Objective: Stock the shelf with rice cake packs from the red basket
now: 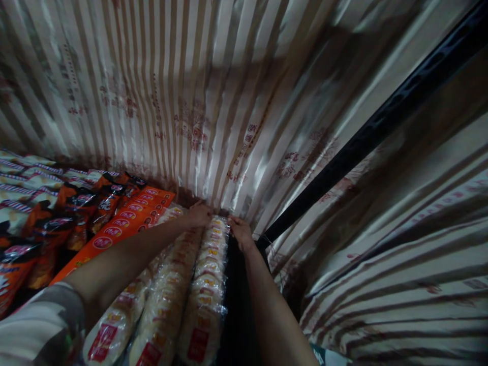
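Both my arms reach forward into a shelf space. My left hand [199, 214] rests on the far end of a long clear pack of round rice crackers [171, 290]. My right hand [240, 231] grips the far end of the neighbouring cracker pack [208, 284], at its right side. A third pack of the same kind [114, 320] lies to the left under my left forearm. All have red and yellow labels. The fingertips of both hands are hidden against the back.
An orange flat package [118, 226] lies left of the crackers, with dark orange snack bags [76, 208] and pale striped bags [26, 178] beyond. Striped shiny sheeting [213, 101] covers the back and right side. A black shelf bar [362, 142] runs diagonally on the right.
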`<state>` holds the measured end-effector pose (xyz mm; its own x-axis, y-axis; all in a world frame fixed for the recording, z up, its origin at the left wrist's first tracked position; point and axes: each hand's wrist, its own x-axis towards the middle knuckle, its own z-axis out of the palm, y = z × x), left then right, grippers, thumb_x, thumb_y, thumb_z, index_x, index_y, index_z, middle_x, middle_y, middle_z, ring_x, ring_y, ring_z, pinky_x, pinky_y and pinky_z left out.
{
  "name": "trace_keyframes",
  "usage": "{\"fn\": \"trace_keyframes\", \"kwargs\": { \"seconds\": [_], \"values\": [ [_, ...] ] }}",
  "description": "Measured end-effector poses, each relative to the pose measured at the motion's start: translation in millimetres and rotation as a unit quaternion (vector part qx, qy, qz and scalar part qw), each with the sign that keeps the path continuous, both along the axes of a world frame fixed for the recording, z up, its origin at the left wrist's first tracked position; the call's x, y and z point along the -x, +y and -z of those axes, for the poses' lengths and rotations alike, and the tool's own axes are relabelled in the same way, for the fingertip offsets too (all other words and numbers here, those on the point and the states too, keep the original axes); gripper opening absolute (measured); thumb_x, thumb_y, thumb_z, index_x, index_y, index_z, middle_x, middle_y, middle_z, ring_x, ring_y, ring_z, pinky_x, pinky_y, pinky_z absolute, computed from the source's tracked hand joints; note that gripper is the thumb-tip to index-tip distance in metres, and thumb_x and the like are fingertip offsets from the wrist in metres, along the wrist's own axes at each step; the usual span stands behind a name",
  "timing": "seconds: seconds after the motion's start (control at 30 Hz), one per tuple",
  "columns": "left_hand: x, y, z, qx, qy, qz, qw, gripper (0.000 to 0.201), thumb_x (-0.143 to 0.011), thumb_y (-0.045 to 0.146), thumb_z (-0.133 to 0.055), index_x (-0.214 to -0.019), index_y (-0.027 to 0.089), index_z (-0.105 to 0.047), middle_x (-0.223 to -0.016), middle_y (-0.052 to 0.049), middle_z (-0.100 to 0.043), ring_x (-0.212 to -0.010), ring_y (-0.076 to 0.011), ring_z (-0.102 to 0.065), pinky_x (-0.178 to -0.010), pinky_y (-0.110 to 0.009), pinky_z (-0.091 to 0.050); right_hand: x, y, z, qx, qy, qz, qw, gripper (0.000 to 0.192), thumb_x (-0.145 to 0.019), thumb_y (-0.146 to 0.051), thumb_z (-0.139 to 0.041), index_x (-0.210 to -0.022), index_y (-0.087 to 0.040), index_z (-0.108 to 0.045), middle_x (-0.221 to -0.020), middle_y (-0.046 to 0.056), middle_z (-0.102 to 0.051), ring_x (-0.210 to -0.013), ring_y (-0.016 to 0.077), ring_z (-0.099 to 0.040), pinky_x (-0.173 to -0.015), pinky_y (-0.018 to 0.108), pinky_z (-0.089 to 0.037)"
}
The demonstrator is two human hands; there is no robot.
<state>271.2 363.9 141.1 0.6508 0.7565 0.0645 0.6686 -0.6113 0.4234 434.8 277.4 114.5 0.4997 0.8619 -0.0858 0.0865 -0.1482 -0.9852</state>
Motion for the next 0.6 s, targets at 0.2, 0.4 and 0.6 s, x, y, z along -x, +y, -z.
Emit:
{"fn": "trace_keyframes", "kwargs": {
  "seconds": [0.2,0.4,0.6],
  "values": [
    [-2.1,-7.7,-10.3,0.065,0.019,-0.067,0.995,0.027,-0.083,0.027,-0.054,-0.101,0.022,-0.073,-0.106,-0.005,-0.072,-0.098,-0.0211,-0.066,-0.083,-0.026,-0.05,3.0,0.8,0.4,-0.008,0.021,0.011,1.0,0.024,-0.056,-0.033,-0.072,-0.073,-0.016,-0.068,-0.052,-0.004,-0.06,-0.043,0.0089,-0.047,-0.042,0.022,-0.038],
    [0.3,-12.9,-19.9,0.081,-0.007,-0.083,0.993,0.029,-0.087,0.036,-0.051,-0.103,0.023,-0.072,-0.103,-0.001,-0.073,-0.097,-0.0177,-0.066,-0.079,-0.022,-0.049,0.4,0.4,3.9,-0.039,0.003,0.026,0.999,0.016,-0.061,-0.031,-0.067,-0.067,-0.016,-0.063,-0.057,-0.002,-0.061,-0.05,0.0109,-0.052,-0.049,0.023,-0.043],
    [8.7,-15.3,-21.5,0.009,0.003,-0.081,0.997,0.024,-0.084,0.029,-0.053,-0.098,0.022,-0.073,-0.101,-0.002,-0.073,-0.098,-0.0174,-0.065,-0.087,-0.025,-0.047,-2.5,0.3,11.7,-0.06,-0.049,0.016,0.997,0.02,-0.065,-0.036,-0.063,-0.07,-0.017,-0.064,-0.058,-0.001,-0.06,-0.048,0.0109,-0.049,-0.046,0.024,-0.04]
  ]
}}
